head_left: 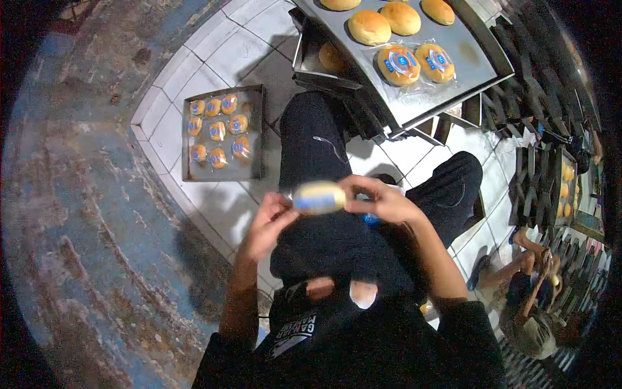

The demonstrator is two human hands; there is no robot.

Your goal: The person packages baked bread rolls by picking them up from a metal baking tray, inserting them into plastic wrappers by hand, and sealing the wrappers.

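Observation:
A bun in a clear wrapper with blue print [319, 198] is held up over my lap, blurred by motion. My left hand [267, 223] pinches the wrapper at the bun's left end. At the right end, the fingers of my right hand [382, 202] close on the same packet. Something blue [371, 220] shows just under my right hand. Ahead, a metal tray [418, 107] carries bare buns [369, 27] and two wrapped ones [398, 65]. Several wrapped buns [217, 131] lie on a smaller tray [254, 165] on the floor to the left.
White floor tiles [227, 48] run around my legs, bordering a worn blue-brown surface [97, 227] at the left. Another person [531, 334] sits at the lower right, near dark stacked racks and a tray of buns [565, 191]. More trays stand beneath the front one.

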